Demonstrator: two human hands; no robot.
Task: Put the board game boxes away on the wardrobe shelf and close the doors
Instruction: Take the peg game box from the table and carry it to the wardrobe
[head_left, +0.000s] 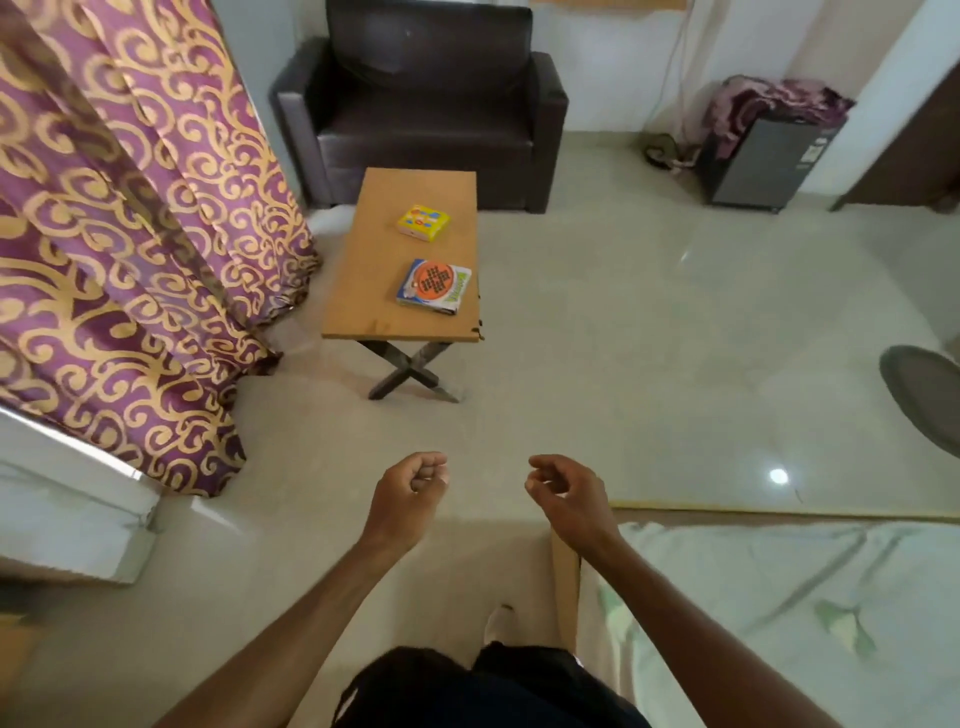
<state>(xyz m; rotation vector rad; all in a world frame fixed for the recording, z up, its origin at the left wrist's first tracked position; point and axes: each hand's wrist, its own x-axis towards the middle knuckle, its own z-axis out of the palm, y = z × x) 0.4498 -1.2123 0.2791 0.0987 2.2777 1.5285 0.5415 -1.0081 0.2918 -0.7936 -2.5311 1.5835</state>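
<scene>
**Q:** Which items are the board game boxes, and where do they lie?

**A:** Two flat boxes rest on the wooden tabletop, both toward its 3 o'clock edge and well apart. The yellow box is small and square, with red and blue printing. At its 6 o'clock lies the blue box, which is larger and bears an orange disc with a dark cross-shaped peg pattern.

**Q:** Is any lettering legible?

**A:** No; the print on both lids is too blurred to read.

**Q:** How are the hands posed?

**A:** Both forearms extend from 6 o'clock over the floor, well short of the tabletop. The left hand is clenched into a fist, grasping nothing. The right hand is released, its fingers loosely curled and parted, also holding nothing.
</scene>
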